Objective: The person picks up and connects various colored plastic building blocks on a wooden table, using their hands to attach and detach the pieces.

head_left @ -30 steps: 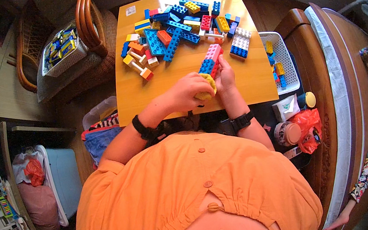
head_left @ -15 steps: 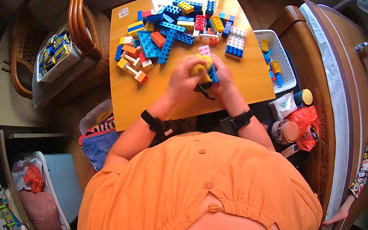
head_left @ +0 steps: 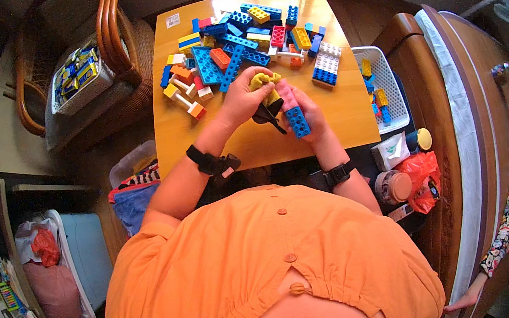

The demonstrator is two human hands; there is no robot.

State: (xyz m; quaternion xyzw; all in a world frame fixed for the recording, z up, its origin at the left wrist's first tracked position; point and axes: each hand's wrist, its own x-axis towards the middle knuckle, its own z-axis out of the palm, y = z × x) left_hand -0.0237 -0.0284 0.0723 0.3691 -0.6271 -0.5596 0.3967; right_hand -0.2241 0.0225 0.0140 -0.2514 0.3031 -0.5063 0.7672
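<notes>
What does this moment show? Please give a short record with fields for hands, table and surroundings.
left hand: left hand grips a yellow piece with a black part
right hand: right hand holds a pink and blue brick stack
table: wooden table, loose brick pile at far side
right of table: white basket holding bricks
left of table: wicker chair

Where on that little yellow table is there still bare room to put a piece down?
The wooden table is bare along its near edge below both hands, and on the near left corner, below the small white-and-orange piece. The far half is crowded with the brick pile. The left hand and right hand fill the middle.
</notes>
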